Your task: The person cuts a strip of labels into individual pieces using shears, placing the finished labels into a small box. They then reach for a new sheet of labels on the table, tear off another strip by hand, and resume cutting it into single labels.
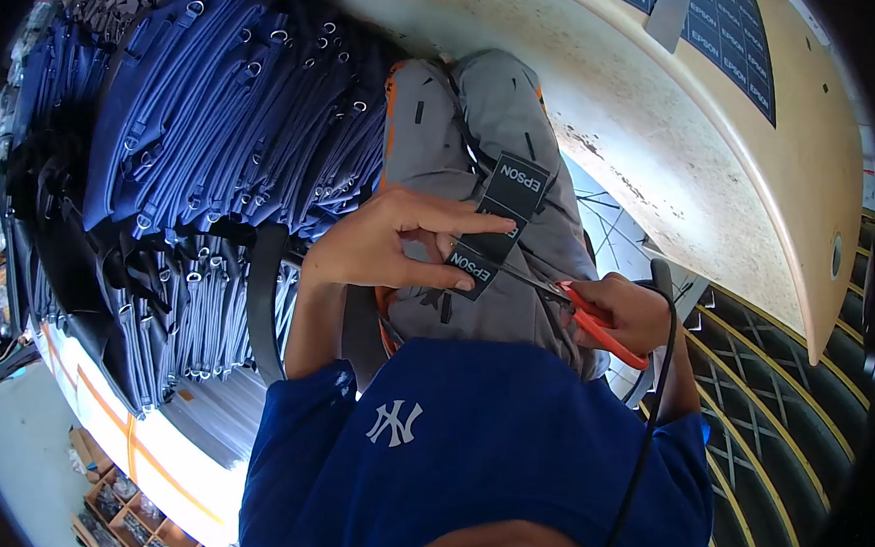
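My left hand (385, 238) pinches a short strip of black EPSON labels (519, 185) between thumb and fingers, above my lap. White lettering repeats along the strip, with thin lines between the labels. In my right hand (633, 314) is a pair of scissors with red handles (609, 334). Their metal blades point left and reach the strip near its lower label; whether the blades are parted is too small to tell. Beneath both hands are my grey trousers (436, 133).
Stacks of blue straps with metal rings (237, 111) fill the left side. A pale curved tabletop (796, 145) at upper right carries a sheet of EPSON labels (732, 46). Black rolls with yellow edges (758, 434) stand at right. A dark cable (657, 387) runs beside my right arm.
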`<action>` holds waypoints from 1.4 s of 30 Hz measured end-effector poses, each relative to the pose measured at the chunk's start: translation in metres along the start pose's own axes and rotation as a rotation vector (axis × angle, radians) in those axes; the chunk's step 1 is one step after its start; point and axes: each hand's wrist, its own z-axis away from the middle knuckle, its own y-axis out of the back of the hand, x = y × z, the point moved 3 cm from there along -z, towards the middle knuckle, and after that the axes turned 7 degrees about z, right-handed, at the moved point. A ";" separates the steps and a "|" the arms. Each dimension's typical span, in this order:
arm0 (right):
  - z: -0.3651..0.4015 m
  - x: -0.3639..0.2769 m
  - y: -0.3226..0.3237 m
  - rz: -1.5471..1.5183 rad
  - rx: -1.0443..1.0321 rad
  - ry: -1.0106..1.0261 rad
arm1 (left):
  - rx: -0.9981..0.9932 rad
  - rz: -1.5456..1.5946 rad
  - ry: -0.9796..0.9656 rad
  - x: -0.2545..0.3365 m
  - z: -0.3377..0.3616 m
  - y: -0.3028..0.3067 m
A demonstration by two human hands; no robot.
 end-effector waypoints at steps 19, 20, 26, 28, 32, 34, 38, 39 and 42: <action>0.003 0.007 -0.002 0.141 -0.018 -0.148 | 0.090 -0.063 0.018 0.009 -0.003 0.012; 0.004 0.011 -0.003 0.148 -0.011 -0.144 | 0.090 -0.072 0.011 0.011 -0.004 0.015; 0.010 0.028 -0.011 0.129 0.192 -0.052 | 0.456 -0.084 -0.238 0.047 -0.046 0.053; 0.012 0.032 -0.015 0.103 0.219 -0.085 | 0.501 -0.215 -0.355 0.070 -0.078 0.064; 0.016 0.035 -0.022 0.065 0.293 -0.058 | 0.610 -0.431 -0.626 0.115 -0.159 0.086; 0.018 0.037 -0.025 0.069 0.314 -0.077 | 0.590 -0.448 -0.673 0.132 -0.201 0.099; 0.021 0.032 -0.025 0.083 0.356 -0.078 | 0.601 -0.873 -0.697 0.135 -0.259 0.120; 0.022 0.025 -0.021 0.044 0.352 -0.092 | 0.576 -0.816 -0.727 0.132 -0.263 0.120; 0.016 0.038 -0.033 -0.136 0.614 0.028 | 0.624 -0.554 -0.679 0.129 -0.241 0.113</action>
